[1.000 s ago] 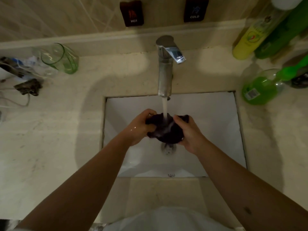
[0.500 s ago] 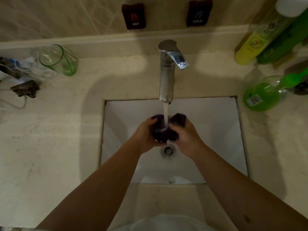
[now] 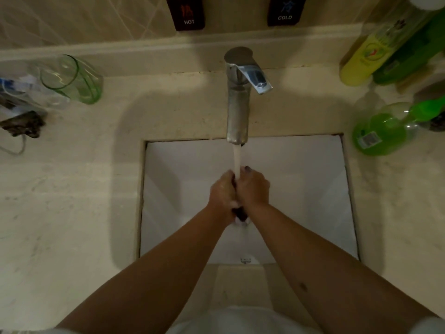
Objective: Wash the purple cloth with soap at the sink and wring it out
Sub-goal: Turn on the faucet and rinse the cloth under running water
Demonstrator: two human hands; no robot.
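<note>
Seen from above, two bare forearms reach forward over a white square sink (image 3: pixel 301 189) set into a pale stone table (image 3: pixel 72 201). The left hand (image 3: pixel 222 195) and right hand (image 3: pixel 254 189) are pressed close together over the middle of the basin, each with its grip closed around the purple cloth (image 3: pixel 240 213). The cloth is squeezed between the palms and mostly hidden; only a dark bit shows below the hands and another at the right fingertips. A stream of water (image 3: pixel 237 157) falls from the chrome tap (image 3: pixel 237 104) at the back edge of the sink straight onto the hands, and pale suds cling under the cloth.

Near the table's back left corner a green glass (image 3: pixel 72 79) lies tipped beside some dark clutter. At the back right corner stand a yellow bottle (image 3: pixel 366 56) and green bottles (image 3: pixel 385 131). On the wall above are two dark tags reading HOT (image 3: pixel 186 14) and COLD (image 3: pixel 285 10).
</note>
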